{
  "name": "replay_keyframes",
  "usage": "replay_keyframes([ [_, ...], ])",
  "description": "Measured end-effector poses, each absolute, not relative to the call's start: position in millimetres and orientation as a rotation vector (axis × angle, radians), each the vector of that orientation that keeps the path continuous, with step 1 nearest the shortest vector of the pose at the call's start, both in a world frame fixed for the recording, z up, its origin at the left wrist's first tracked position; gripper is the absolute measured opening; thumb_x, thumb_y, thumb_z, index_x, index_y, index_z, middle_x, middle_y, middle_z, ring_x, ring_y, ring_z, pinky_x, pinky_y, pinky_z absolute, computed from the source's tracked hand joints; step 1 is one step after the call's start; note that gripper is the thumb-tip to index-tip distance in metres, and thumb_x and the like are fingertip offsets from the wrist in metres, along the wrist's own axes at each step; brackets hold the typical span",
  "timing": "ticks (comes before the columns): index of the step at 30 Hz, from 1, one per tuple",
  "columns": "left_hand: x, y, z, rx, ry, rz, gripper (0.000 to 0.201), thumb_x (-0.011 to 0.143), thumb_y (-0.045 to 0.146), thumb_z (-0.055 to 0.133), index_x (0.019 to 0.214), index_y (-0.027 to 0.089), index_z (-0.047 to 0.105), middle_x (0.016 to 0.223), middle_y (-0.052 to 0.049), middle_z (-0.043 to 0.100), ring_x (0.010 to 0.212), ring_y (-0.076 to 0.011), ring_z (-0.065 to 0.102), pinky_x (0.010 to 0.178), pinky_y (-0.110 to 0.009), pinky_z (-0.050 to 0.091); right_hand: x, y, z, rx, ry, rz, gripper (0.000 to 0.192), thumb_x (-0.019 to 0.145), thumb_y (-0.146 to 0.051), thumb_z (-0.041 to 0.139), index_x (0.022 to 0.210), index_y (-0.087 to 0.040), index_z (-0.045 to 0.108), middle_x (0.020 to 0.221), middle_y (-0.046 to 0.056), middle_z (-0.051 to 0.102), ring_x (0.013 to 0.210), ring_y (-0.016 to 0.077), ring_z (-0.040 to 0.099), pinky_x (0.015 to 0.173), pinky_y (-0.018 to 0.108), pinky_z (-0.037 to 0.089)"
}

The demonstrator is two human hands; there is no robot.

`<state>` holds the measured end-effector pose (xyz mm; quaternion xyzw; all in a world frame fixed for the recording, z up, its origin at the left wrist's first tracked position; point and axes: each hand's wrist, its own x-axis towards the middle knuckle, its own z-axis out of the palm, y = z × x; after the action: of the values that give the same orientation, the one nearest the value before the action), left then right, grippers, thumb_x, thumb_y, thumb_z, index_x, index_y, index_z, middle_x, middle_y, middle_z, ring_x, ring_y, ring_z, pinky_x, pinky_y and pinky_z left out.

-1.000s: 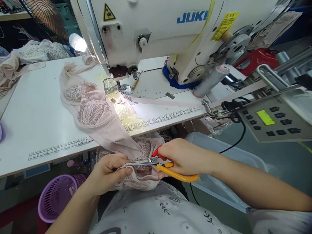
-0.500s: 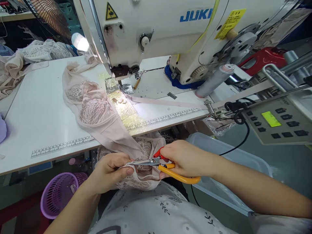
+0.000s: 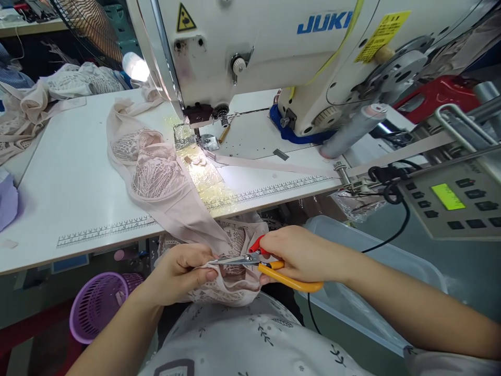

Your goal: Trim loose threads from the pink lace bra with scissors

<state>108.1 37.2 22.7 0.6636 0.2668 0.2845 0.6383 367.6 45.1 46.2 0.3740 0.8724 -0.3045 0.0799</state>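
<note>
My left hand (image 3: 188,274) pinches the edge of a pale pink lace bra (image 3: 230,292) above my lap. In my right hand (image 3: 297,256) is a pair of scissors (image 3: 287,277) with one orange and one red handle. Their blades point left and lie along the fabric edge, the tips right at my left fingertips. Whether the blades are fully closed I cannot tell. From the lap a beige band leads up over the table edge to another lace bra (image 3: 160,175) lying on the table beside the sewing machine's needle area.
A white JUKI sewing machine (image 3: 270,47) stands on the table (image 3: 78,188), with a printed ruler along its front. A control panel (image 3: 462,198) sits at right. Below are a clear plastic bin (image 3: 415,266) and a purple basket (image 3: 97,305). More lace garments (image 3: 78,81) lie at upper left.
The view has shifted slightly, so the table and machine appear a little further right. Both hands, the scissors and the bra keep nearly the same positions relative to each other.
</note>
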Motion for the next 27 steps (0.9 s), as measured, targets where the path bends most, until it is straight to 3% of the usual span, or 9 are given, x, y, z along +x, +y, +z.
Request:
replay_keyframes([
  [6,108.8,38.0,26.7,1.588,0.667,0.625,0.023,0.086,0.023,0.055,0.067,0.014,0.063,0.062,-0.002,0.053,0.057,-0.0125,0.052,0.054,-0.024,0.041,366.8,43.8,52.5,1.176,2.608,-0.759,0.022,0.08,-0.037,0.054,0.073,-0.016,0.054,0.071,0.004,0.06,0.06,0.016,0.054,0.05,0.024,0.026],
  [12,112.3,39.9,31.5,1.595,0.745,0.565,0.028,0.086,0.03,0.054,0.066,0.013,0.062,0.064,-0.005,0.056,0.058,-0.0147,0.053,0.053,-0.025,0.041,364.5,42.0,56.0,1.174,2.604,-0.717,0.021,0.081,-0.036,0.051,0.079,-0.015,0.057,0.076,0.006,0.063,0.062,0.0177,0.056,0.049,0.026,0.027],
  [22,115.3,43.3,32.8,1.547,0.702,0.564,0.029,0.086,0.026,0.054,0.06,0.014,0.058,0.059,0.0,0.045,0.051,-0.0101,0.043,0.048,-0.023,0.034,366.0,42.4,52.6,1.185,2.619,-0.68,0.029,0.082,-0.041,0.047,0.069,-0.017,0.054,0.064,0.005,0.058,0.053,0.0147,0.048,0.047,0.025,0.019],
  [27,112.9,43.4,31.3,1.555,0.723,0.532,0.028,0.086,0.027,0.054,0.064,0.012,0.061,0.062,-0.003,0.048,0.054,-0.012,0.046,0.05,-0.025,0.035,365.1,39.5,47.8,1.19,2.621,-0.69,0.023,0.081,-0.034,0.048,0.066,-0.017,0.052,0.062,0.003,0.055,0.05,0.0129,0.044,0.047,0.025,0.018],
])
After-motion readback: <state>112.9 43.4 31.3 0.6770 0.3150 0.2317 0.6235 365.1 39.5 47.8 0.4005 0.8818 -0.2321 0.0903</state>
